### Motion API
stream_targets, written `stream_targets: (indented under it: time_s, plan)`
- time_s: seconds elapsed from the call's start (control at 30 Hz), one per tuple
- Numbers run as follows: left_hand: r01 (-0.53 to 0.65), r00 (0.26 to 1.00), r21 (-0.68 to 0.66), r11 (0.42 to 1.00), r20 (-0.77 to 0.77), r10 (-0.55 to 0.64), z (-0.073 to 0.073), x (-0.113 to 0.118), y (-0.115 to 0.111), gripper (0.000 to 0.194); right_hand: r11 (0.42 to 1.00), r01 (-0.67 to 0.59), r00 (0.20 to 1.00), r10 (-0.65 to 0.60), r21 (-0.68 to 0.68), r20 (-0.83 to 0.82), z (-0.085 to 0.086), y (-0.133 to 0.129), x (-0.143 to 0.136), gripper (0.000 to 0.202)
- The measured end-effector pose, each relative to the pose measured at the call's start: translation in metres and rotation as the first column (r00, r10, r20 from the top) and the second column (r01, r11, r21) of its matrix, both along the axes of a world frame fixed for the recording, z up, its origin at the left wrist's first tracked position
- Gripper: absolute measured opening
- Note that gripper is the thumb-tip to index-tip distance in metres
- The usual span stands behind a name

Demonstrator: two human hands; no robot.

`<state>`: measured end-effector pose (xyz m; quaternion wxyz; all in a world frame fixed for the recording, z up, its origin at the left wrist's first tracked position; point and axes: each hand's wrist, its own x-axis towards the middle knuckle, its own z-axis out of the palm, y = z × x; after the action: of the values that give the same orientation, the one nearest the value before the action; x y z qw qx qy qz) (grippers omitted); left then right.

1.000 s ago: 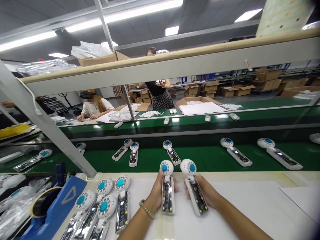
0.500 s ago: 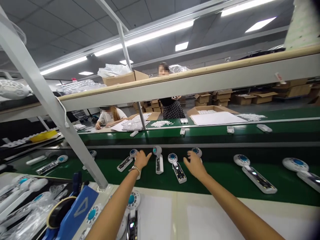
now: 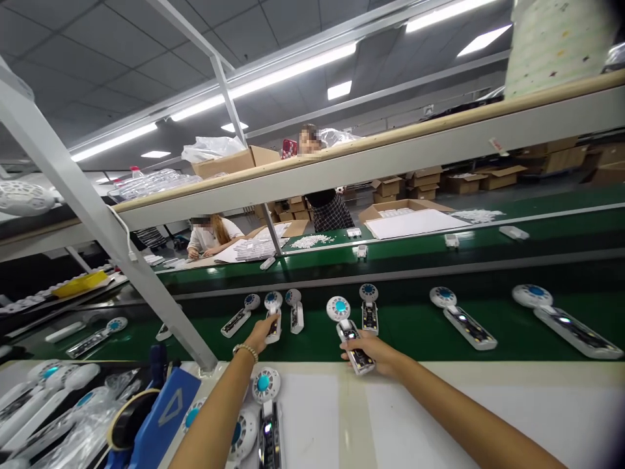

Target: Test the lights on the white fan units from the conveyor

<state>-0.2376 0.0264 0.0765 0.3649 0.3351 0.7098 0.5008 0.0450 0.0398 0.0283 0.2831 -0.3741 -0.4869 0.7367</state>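
White handheld devices with round vented heads and open bodies showing circuit boards lie along the green conveyor belt [image 3: 312, 342]. My right hand [image 3: 374, 352] is closed round the body of one lit device [image 3: 338, 309], raised at the belt's near edge. On the belt my left hand [image 3: 260, 333] has its fingers on the body of another device [image 3: 273, 299]; a bracelet is on that wrist. Between the hands lies a device [image 3: 295, 312], and one more [image 3: 369, 306] sits just behind my right hand. A lit device [image 3: 266, 385] rests on the near table below my left forearm.
A slanted white post [image 3: 122, 228] stands at left, beside a blue tape dispenser [image 3: 166, 407] and bagged devices [image 3: 63, 417]. A shelf [image 3: 342, 170] crosses above the belt. Two people are beyond it, near an open carton [image 3: 410, 218].
My right hand has taken hold of a lit device and brought it nearer. My left hand has closed onto a device on the belt. The view has shifted a little.
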Motion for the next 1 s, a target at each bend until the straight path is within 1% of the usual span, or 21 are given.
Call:
stream_targets:
  time_s: [0.07, 0.1, 0.17, 0.2, 0.23, 0.3, 0.37, 0.4, 0.47, 0.5, 0.57, 0.63, 0.73, 0.87, 1.0]
  plan:
    - [0.086, 0.985, 0.117, 0.989, 0.142, -0.102, 0.010, 0.022, -0.005, 0.018, 0.997, 0.074, 0.992, -0.076, -0.017, -0.098, 0.004, -0.015, 0.020, 0.039]
    - [0.117, 0.968, 0.173, 0.978, 0.199, -0.151, 0.014, 0.037, -0.008, 0.017, 0.994, 0.106, 0.985, -0.109, -0.028, -0.134, 0.006, -0.020, 0.029, 0.044]
    - [0.163, 0.929, 0.261, 0.951, 0.285, -0.237, 0.015, 0.070, -0.018, 0.017, 0.987, 0.150, 0.969, -0.160, -0.065, -0.188, 0.008, -0.028, 0.046, 0.043]
    - [0.181, 0.908, 0.286, 0.941, 0.320, -0.272, 0.011, 0.088, -0.024, 0.020, 0.983, 0.163, 0.961, -0.178, -0.089, -0.209, 0.007, -0.031, 0.052, 0.041]
    - [0.201, 0.886, 0.295, 0.934, 0.353, -0.302, 0.005, 0.106, -0.030, 0.023, 0.979, 0.170, 0.955, -0.192, -0.113, -0.227, 0.006, -0.034, 0.059, 0.039]
    - [0.255, 0.836, 0.274, 0.927, 0.419, -0.354, -0.014, 0.139, -0.046, 0.029, 0.972, 0.181, 0.942, -0.215, -0.147, -0.258, 0.000, -0.042, 0.068, 0.038]
    - [0.306, 0.787, 0.237, 0.922, 0.482, -0.385, -0.037, 0.163, -0.063, 0.031, 0.961, 0.212, 0.926, -0.255, -0.178, -0.277, -0.009, -0.051, 0.076, 0.043]
    - [0.321, 0.767, 0.226, 0.920, 0.508, -0.392, -0.048, 0.171, -0.070, 0.031, 0.955, 0.228, 0.918, -0.276, -0.191, -0.284, -0.014, -0.057, 0.078, 0.046]
    - [0.342, 0.734, 0.228, 0.911, 0.541, -0.411, -0.065, 0.181, -0.081, 0.032, 0.944, 0.257, 0.899, -0.313, -0.209, -0.308, -0.023, -0.066, 0.081, 0.052]
    - [0.351, 0.721, 0.239, 0.905, 0.548, -0.424, -0.070, 0.182, -0.084, 0.033, 0.941, 0.267, 0.889, -0.324, -0.207, -0.323, -0.027, -0.069, 0.082, 0.055]
    - [0.375, 0.698, 0.270, 0.887, 0.547, -0.462, -0.076, 0.182, -0.087, 0.036, 0.942, 0.285, 0.880, -0.330, -0.175, -0.343, -0.033, -0.074, 0.081, 0.060]
    - [0.403, 0.685, 0.304, 0.863, 0.525, -0.505, -0.077, 0.180, -0.088, 0.041, 0.947, 0.293, 0.890, -0.321, -0.134, -0.322, -0.035, -0.075, 0.079, 0.066]
    - [0.449, 0.677, 0.330, 0.831, 0.482, -0.557, -0.075, 0.179, -0.088, 0.046, 0.966, 0.249, 0.931, -0.259, -0.071, -0.258, -0.034, -0.074, 0.078, 0.075]
    - [0.465, 0.690, 0.319, 0.826, 0.453, -0.564, -0.074, 0.180, -0.090, 0.050, 0.982, 0.191, 0.962, -0.186, 0.006, -0.198, -0.030, -0.075, 0.079, 0.083]
    - [0.451, 0.696, 0.314, 0.835, 0.462, -0.550, -0.076, 0.181, -0.090, 0.049, 0.983, 0.182, 0.968, -0.176, 0.015, -0.180, -0.029, -0.079, 0.080, 0.079]
